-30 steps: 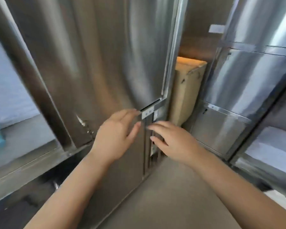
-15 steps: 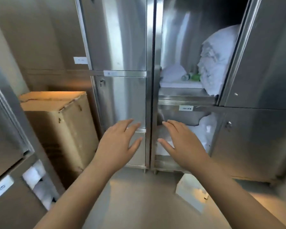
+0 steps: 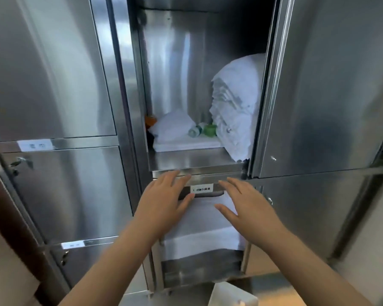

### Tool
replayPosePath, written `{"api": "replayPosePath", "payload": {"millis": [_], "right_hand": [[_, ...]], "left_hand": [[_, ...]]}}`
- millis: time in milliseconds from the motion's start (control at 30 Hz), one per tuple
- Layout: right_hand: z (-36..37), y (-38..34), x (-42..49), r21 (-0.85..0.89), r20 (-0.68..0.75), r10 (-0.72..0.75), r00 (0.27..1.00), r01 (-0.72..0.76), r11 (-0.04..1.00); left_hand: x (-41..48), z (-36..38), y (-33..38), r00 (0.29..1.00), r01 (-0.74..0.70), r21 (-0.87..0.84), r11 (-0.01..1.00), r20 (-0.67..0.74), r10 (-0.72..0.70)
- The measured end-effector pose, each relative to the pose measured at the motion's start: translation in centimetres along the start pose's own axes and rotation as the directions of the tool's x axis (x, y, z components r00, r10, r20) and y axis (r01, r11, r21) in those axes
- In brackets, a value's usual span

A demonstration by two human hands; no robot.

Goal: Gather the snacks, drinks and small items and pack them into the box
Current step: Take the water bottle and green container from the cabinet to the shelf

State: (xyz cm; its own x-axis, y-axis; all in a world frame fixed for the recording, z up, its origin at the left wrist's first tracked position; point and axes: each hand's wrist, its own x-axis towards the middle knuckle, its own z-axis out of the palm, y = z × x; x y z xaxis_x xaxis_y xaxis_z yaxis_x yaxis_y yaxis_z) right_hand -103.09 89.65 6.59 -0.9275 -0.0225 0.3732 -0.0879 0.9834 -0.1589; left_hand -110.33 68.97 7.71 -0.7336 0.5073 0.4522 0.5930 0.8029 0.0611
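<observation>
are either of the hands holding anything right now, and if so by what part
Nothing is held. The left hand and the right hand are both open, fingers straight and spread, in front of the shelf edge of the open cabinet.

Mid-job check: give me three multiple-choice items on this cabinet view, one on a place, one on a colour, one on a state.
1. Where does the green container sit?
A. In the upper compartment, beside the towel stack
B. In the lower compartment
C. On the floor

2. What colour is the towel stack?
A. Blue
B. White
C. Brown

3. How are the left grip and right grip?
A. Both clutch bottles
B. One pinches a towel
C. Both open, holding nothing

Answers:
1 A, it rests on folded linen just left of the stack.
2 B, the folds are plainly white.
3 C, the fingers are straight and spread near the shelf edge.
</observation>
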Motion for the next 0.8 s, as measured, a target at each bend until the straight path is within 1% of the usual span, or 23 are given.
{"api": "replayPosePath", "payload": {"millis": [167,333,467,567,700,800], "right_hand": [[2.2,7.1,6.9,-0.001,0.002,0.046,0.999,-0.046,0.999],[4.7,12.7,15.4,0.011,0.022,0.007,1.0,-0.007,1.0],[7.0,15.1,23.0,0.018,0.029,-0.056,0.998,0.055,0.998],[9.4,16.1,27.6,-0.004,0.049,-0.106,0.993,0.107,0.994],[12.5,17.6,33.1,0.024,0.097,-0.111,0.989,0.109,0.994],[14.8,18.9,37.4,0.023,0.108,-0.095,0.99,0.093,0.995]], "left_hand": [[9.5,5.6,0.0,1.0,-0.025,-0.019,1.0,0.01,0.025],[17.9,9.8,-1.4,1.0,0.0,0.029,1.0,-0.006,0.0],[23.9,12.2,-3.6,0.999,0.05,0.085,0.995,-0.026,-0.047],[27.1,14.2,-5.5,0.996,0.091,0.089,0.992,-0.032,-0.089],[31.3,17.3,-8.2,0.991,0.13,0.089,0.987,-0.017,-0.129],[35.3,20.3,-10.3,0.992,0.129,0.077,0.989,-0.017,-0.128]]}}
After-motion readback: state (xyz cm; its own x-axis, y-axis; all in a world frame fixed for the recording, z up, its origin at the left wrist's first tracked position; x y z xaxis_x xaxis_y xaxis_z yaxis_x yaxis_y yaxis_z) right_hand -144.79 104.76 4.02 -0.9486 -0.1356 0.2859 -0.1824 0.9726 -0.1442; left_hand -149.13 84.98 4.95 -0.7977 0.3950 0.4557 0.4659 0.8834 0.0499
